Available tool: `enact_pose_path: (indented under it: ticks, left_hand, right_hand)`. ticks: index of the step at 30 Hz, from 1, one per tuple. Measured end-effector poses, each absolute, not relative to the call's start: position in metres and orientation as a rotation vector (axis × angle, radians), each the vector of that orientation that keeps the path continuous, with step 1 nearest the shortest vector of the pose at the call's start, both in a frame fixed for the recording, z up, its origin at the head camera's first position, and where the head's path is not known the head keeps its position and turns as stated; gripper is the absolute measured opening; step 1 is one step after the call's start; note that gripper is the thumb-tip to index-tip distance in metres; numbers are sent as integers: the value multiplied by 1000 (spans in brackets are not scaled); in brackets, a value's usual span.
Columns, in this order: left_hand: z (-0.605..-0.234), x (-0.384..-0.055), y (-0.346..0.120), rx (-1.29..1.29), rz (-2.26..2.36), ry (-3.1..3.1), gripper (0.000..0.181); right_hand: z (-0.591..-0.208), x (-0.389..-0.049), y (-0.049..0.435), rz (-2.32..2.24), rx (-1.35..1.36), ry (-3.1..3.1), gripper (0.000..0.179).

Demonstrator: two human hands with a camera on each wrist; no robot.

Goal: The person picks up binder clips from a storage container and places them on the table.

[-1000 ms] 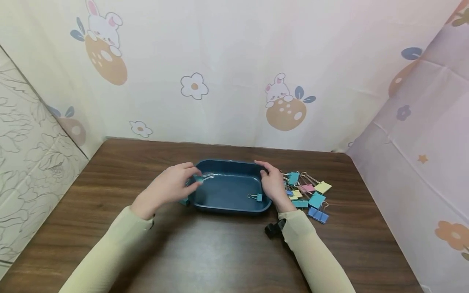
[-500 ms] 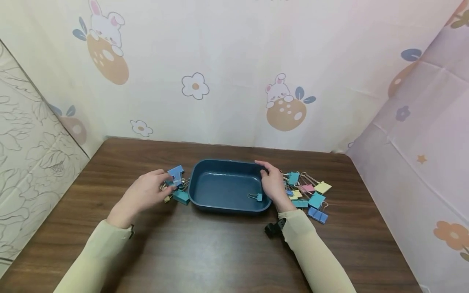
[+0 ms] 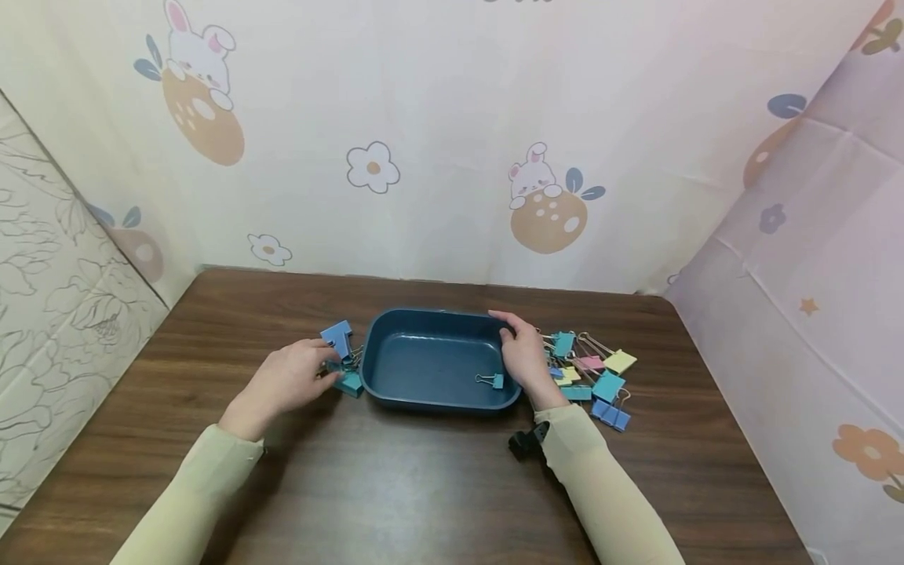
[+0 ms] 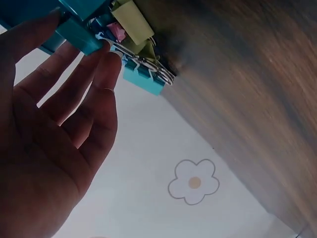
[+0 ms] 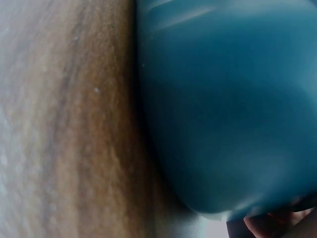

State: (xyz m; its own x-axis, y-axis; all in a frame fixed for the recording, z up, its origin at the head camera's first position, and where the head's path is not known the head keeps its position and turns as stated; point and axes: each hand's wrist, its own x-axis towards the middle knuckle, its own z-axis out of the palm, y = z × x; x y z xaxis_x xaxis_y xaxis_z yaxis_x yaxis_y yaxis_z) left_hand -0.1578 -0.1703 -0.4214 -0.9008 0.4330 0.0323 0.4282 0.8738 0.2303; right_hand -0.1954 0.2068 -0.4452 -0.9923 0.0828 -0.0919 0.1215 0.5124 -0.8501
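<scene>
My left hand (image 3: 289, 380) is at a small pile of binder clips just left of the dark blue tray (image 3: 438, 408). In the left wrist view, a teal binder clip (image 4: 79, 35) lies between the thumb and fingertips. A blue binder clip (image 3: 337, 337) and another teal binder clip (image 4: 143, 79) lie beside those fingers. My right hand (image 3: 524, 357) grips the tray's right end, its thumb over the rim. One small teal binder clip (image 3: 497, 381) sits inside the tray near that hand. The right wrist view is mostly filled by the tray's outer wall (image 5: 228, 109).
Right of the tray spreads a bigger heap of binder clips in several colours, among them a yellow clip (image 3: 620, 362) and a blue clip (image 3: 610, 416). All stand on a brown wooden table (image 3: 395, 486), with a printed curtain (image 3: 438, 227) behind it.
My left hand has gone from above the tray's left end, where it held a teal binder clip, leftward to the left pile, then slightly back right. The right hand stays on the tray.
</scene>
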Motion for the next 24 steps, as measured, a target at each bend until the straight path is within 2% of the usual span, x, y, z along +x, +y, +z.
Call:
enact_pose_path:
  ticks: [11,24]
  left_hand:
    - [-398,-162,-167,724,434,3083,24]
    - [-358,-177,-94,1169,362,2959,26]
  right_hand:
    - [-445,-196,207,-1524,175,2713,38]
    - [-448,-196,208,-1520,154,2732,38]
